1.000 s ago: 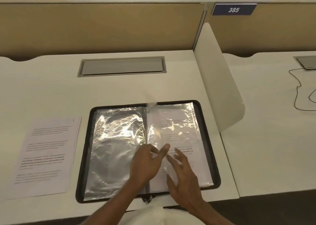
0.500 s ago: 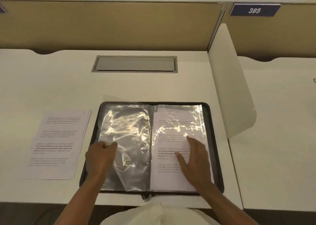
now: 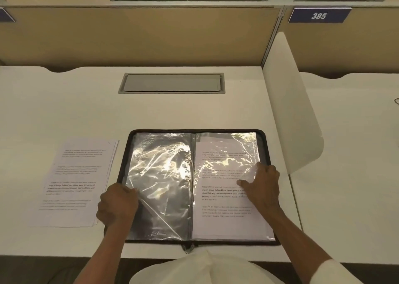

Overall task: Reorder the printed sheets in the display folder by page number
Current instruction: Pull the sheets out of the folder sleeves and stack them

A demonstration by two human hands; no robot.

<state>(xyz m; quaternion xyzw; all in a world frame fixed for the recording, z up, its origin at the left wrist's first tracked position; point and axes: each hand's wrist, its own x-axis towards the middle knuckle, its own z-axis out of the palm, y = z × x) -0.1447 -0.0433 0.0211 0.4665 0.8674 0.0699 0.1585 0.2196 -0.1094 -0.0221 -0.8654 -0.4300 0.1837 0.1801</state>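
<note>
From my remote seat, the head camera showed the display folder point(image 3: 266, 154) lying open and flat on the desk point(image 3: 64, 111), close to the near edge and right in front of the person; its zip pull point(image 3: 189, 248) hung at the bottom of the spine. Both hands were on the folder, one at each outer side.

The left hand point(image 3: 117, 206) sat at the folder's left border, knuckles up and fingers curled tight; it pinched the outer edge of the left sleeve point(image 3: 164, 175), an empty clear pocket, and a crease ran through the plastic from the fingertips down toward the spine. The right hand point(image 3: 262, 184) lay on the right sleeve point(image 3: 226, 160) about halfway up; its fingers were bent over the sleeve's outer edge and gripped it, while the thumb stretched inward, flat on the plastic. Under that plastic lay a printed sheet point(image 3: 224, 216) with blocks of text (glare washed out the upper lines, and I could not read a page number).

The loose sheets point(image 3: 77, 182) lay in a slightly fanned pile on the desk just left of the folder, near the left hand but apart from it. Farther back a grey hatch point(image 3: 171, 83) was set into the desk; a white divider point(image 3: 289, 119) stood to the right, and a plate reading 385 point(image 3: 319, 15) hung on the partition beyond.
</note>
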